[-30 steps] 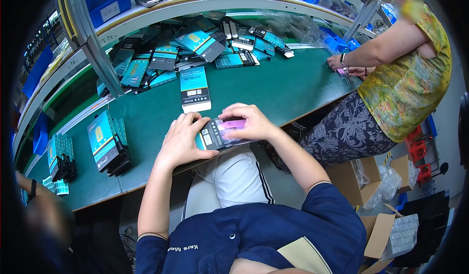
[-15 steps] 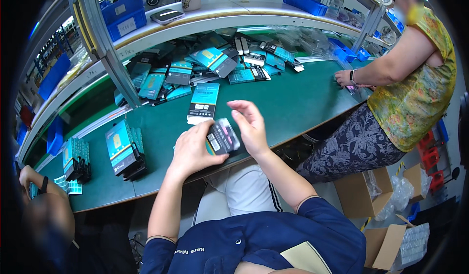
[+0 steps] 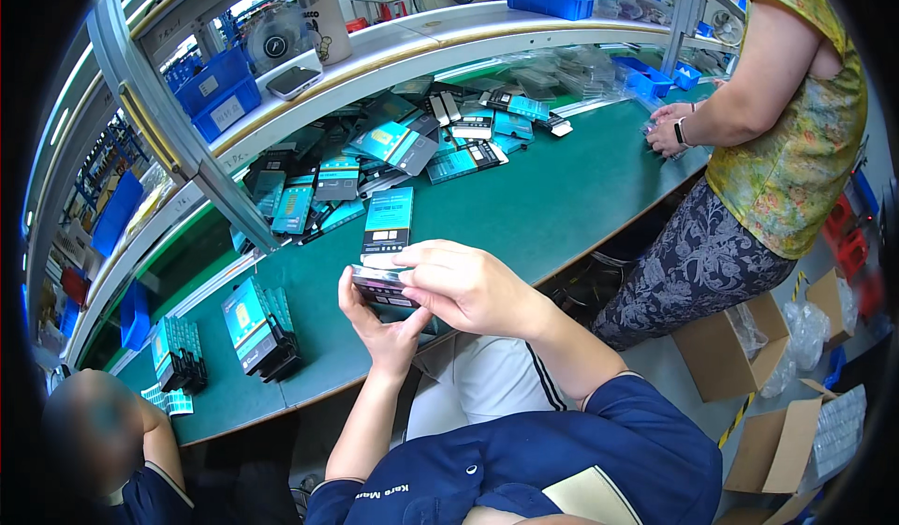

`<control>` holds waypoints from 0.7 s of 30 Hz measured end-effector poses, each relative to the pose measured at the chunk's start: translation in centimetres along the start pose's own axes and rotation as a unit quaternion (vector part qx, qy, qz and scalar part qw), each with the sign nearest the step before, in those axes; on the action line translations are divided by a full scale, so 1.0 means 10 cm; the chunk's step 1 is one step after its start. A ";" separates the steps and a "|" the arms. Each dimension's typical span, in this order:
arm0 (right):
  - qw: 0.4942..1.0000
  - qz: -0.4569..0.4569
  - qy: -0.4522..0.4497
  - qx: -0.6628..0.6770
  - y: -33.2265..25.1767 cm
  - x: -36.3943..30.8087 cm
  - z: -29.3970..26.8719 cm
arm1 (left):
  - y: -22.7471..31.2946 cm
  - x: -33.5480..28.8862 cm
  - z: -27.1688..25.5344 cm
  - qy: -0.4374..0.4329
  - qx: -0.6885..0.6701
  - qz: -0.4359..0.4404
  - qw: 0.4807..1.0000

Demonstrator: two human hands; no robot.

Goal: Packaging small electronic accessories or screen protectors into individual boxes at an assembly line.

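Above the near edge of the green counter (image 3: 562, 207), I saw both of my hands closed around one small flat box (image 3: 379, 284), dark with a pale top face. My left hand (image 3: 389, 328) cupped it from below, fingers curled up around its left end, and my right hand (image 3: 468, 286) lay over it from the right, its fingertips pinching the top edge. So neither hand was spread wide; both were narrowed onto the box, which hung just over the counter rather than resting on it, as far as I could tell.

Just beyond the box, one teal and black package (image 3: 388, 220) lay flat on the counter, apart from the rest. Farther back, a loose heap of similar teal packages (image 3: 393, 146) sprawled beneath the shelf (image 3: 393, 52), some overlapping. To the near left, a short row of packages (image 3: 257, 328) stood on edge, and another smaller row (image 3: 180, 356) stood farther left still.

On the shelf sat a blue bin (image 3: 217, 94) at the left, with a dark phone (image 3: 293, 80) beside it, and a second blue bin (image 3: 551, 0) sat far off to the right.

At the right, a co-worker in a yellow patterned top (image 3: 796, 141) stood by the counter, with both of that person's hands (image 3: 667, 130) together on its far right end. Open cardboard boxes (image 3: 730, 347) sat on the floor near that person. Another person (image 3: 94, 441) was at the lower left corner.
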State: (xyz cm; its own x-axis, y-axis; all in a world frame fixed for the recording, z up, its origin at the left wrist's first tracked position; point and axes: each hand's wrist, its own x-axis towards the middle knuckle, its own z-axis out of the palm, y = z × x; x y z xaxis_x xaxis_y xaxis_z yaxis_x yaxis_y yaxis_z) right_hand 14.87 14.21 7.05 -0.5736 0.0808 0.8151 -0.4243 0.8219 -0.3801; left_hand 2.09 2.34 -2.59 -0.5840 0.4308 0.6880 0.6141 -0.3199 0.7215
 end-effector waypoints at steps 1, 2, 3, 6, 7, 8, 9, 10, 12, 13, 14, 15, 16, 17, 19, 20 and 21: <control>1.000 -0.009 -0.016 -0.001 0.00 0.01 -0.01 | -0.01 -0.02 -0.01 0.008 0.011 0.005 1.000; 0.999 -0.019 -0.032 -0.001 0.00 0.02 -0.02 | -0.02 -0.03 -0.01 0.003 0.012 0.007 1.000; 0.999 -0.019 -0.028 -0.001 0.00 0.01 -0.02 | -0.04 -0.04 -0.02 0.009 0.008 0.003 1.000; 0.999 -0.021 -0.040 0.027 0.00 0.00 -0.02 | -0.06 -0.07 -0.03 0.011 -0.008 -0.002 1.000; 0.994 0.047 -0.067 0.069 -0.01 0.00 -0.02 | -0.06 -0.08 -0.02 0.017 -0.015 -0.002 1.000; 0.983 0.114 -0.094 0.111 -0.02 0.00 -0.01 | -0.07 -0.08 -0.02 0.023 -0.022 -0.003 0.999; 0.950 0.217 -0.046 0.221 -0.02 0.02 0.03 | -0.07 -0.08 -0.03 0.020 0.009 0.025 0.999; 0.891 0.315 0.000 0.326 -0.01 0.05 0.10 | -0.05 -0.06 -0.03 0.018 0.039 0.053 0.998; 0.878 0.319 -0.003 0.358 0.16 0.02 0.24 | -0.02 -0.05 0.00 0.034 0.030 0.058 0.997; 0.835 0.342 -0.032 0.430 0.24 0.05 0.27 | -0.03 -0.05 0.00 0.022 0.027 0.058 0.998; 0.785 0.364 -0.061 0.498 0.32 0.08 0.29 | -0.03 -0.07 -0.01 0.010 0.025 0.057 0.998; 0.753 0.408 -0.109 0.504 0.36 0.13 0.25 | -0.05 -0.08 -0.02 0.010 0.017 0.056 0.998; 0.724 0.427 -0.125 0.526 0.40 0.15 0.27 | -0.07 -0.10 -0.01 0.008 0.002 0.075 0.997; 0.685 0.432 -0.136 0.571 0.44 0.13 0.34 | -0.07 -0.11 -0.02 0.009 0.036 0.085 0.996; 0.641 0.434 -0.151 0.615 0.52 0.11 0.42 | -0.11 -0.12 -0.06 0.012 0.073 0.093 0.993; 0.628 0.418 -0.157 0.638 0.54 0.09 0.44 | -0.18 -0.13 -0.09 -0.012 0.110 0.131 0.985; 0.612 0.403 -0.164 0.660 0.52 0.08 0.44 | -0.18 -0.14 -0.11 -0.034 0.148 0.165 0.974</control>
State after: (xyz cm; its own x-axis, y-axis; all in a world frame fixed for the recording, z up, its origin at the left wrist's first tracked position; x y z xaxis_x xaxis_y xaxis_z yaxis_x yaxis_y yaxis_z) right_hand 9.10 16.06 3.84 -0.9874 -0.1364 0.0805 0.0177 -0.6001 -0.7997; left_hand 1.25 1.36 -4.75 -0.2972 0.4043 0.8650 0.8951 -0.1972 0.3998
